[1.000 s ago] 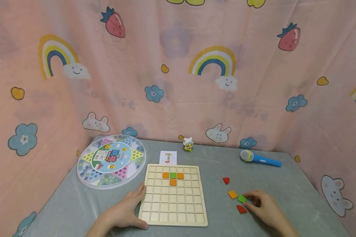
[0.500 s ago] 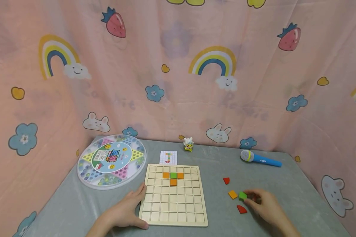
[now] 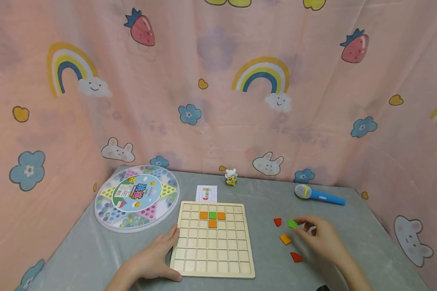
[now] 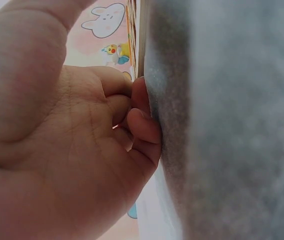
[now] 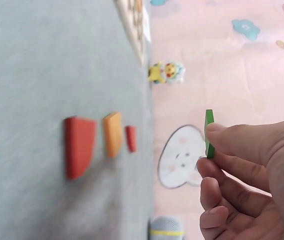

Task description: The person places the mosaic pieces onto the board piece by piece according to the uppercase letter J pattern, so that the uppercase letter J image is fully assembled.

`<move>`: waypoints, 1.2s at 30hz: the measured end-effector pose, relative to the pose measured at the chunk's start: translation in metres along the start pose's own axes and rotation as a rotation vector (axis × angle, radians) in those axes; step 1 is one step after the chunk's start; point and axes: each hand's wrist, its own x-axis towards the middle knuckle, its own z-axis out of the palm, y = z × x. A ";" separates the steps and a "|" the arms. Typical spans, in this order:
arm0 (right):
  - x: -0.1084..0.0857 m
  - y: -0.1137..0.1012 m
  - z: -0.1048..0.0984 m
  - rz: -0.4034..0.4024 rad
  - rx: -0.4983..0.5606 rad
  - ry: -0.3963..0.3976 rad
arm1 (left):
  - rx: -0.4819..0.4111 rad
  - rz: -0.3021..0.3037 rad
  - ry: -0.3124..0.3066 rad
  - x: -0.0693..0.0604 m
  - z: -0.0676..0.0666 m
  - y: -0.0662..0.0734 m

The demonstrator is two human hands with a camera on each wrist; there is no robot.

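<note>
I see the right hand (image 3: 319, 238) pinching a green tile (image 5: 209, 134) clear of the table (image 3: 267, 264), with an orange tile (image 3: 285, 239) and two red pieces (image 3: 296, 257) lying lower than those fingers. My left hand (image 3: 153, 257) has thumb and forefinger spread wide, touching the wooden board (image 3: 212, 254) just beside them.

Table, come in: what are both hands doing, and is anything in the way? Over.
Right hand pinches green tile above table. Left hand touches left edge of board. Red piece lies flat between tile and board, probably no obstacle.
</note>
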 end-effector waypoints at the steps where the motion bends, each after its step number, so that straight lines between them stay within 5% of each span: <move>1: 0.001 -0.003 -0.001 -0.003 -0.002 0.007 | 0.001 0.001 -0.001 0.000 0.000 0.000; 10: 0.016 -0.030 0.011 -0.017 0.007 0.017 | -0.021 -0.015 0.006 0.001 0.000 -0.001; 36: 0.047 -0.118 0.105 -0.219 0.180 -0.040 | -0.006 0.004 0.022 -0.002 0.000 0.002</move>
